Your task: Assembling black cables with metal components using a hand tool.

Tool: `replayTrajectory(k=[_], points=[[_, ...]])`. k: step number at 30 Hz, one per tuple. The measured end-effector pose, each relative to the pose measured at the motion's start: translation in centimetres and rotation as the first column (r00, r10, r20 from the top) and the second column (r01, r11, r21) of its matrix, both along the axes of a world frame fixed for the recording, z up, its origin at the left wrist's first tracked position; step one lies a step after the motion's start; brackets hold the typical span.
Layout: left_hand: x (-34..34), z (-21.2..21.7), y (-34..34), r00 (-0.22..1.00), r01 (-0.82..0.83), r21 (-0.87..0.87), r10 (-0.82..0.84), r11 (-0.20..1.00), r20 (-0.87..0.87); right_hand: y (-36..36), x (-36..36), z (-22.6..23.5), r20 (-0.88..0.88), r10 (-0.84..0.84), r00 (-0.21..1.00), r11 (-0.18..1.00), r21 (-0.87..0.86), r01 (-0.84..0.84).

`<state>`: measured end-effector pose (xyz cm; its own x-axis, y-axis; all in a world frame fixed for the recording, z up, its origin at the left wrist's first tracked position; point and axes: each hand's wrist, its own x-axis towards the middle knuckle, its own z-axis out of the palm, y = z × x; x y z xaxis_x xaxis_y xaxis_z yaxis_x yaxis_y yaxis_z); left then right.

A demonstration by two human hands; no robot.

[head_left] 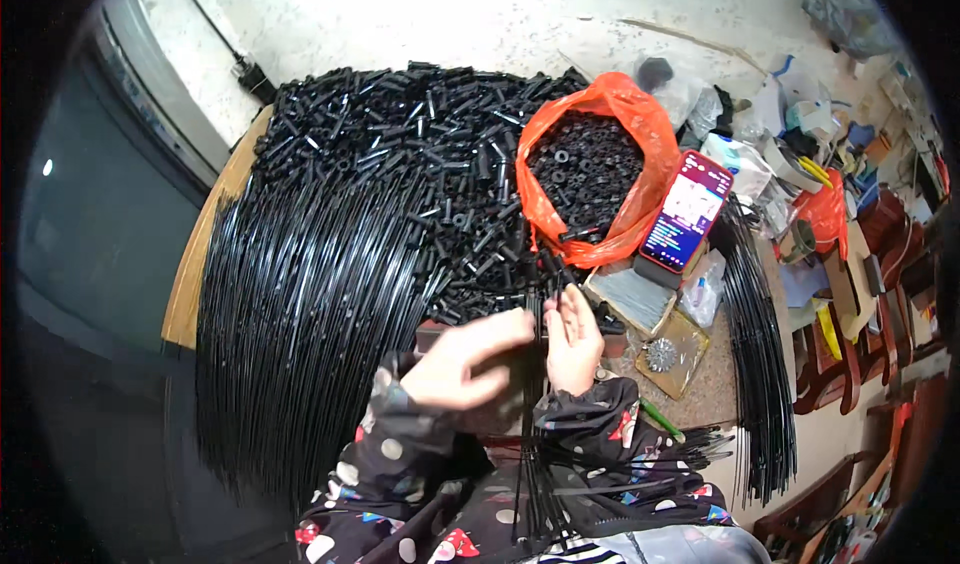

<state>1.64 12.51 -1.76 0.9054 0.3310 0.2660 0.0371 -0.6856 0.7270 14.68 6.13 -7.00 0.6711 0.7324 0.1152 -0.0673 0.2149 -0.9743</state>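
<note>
My left hand [465, 362], smeared by motion, reaches in from the left with its fingers stretched out and thumb apart. Beside it, my right hand [573, 349] is closed, with a small black tube-like part [556, 266] at its fingertips. Several long thin black rods [532, 414] run between the two hands and down across my lap. Beyond the hands spreads a large heap of short black tubular pieces [420, 129]. A thick sheaf of long black rods [300, 314] lies to the left. An orange plastic bag [530, 179] holds many small black rings.
A lit phone [687, 209] leans beside the bag. Nearby are a grey rectangular block [632, 299], a yellowish square plate [685, 369] with a spiky round metal piece, and a green stick [662, 419]. More black rods [765, 384] hang at the table's right edge.
</note>
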Motion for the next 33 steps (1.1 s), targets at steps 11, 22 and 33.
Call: replayTrajectory(k=[11,22,33], points=[[3.5,-6.7,-7.0,0.931,0.363,0.603,-0.252,0.711,-0.263,-0.3,6.1,3.0,-0.357,0.055,0.933,0.978,0.206,0.021],[5.6,-8.7,-6.0,0.91,0.367,0.499,-0.415,0.785,-0.016,-2.6,3.5,3.4,-0.323,0.379,0.867,0.917,0.002,-0.399],[3.2,-10.6,-6.6,0.983,0.175,-0.594,-0.17,0.785,0.065,-8.4,0.9,6.4,-0.067,0.78,0.622,0.617,-0.083,-0.783]])
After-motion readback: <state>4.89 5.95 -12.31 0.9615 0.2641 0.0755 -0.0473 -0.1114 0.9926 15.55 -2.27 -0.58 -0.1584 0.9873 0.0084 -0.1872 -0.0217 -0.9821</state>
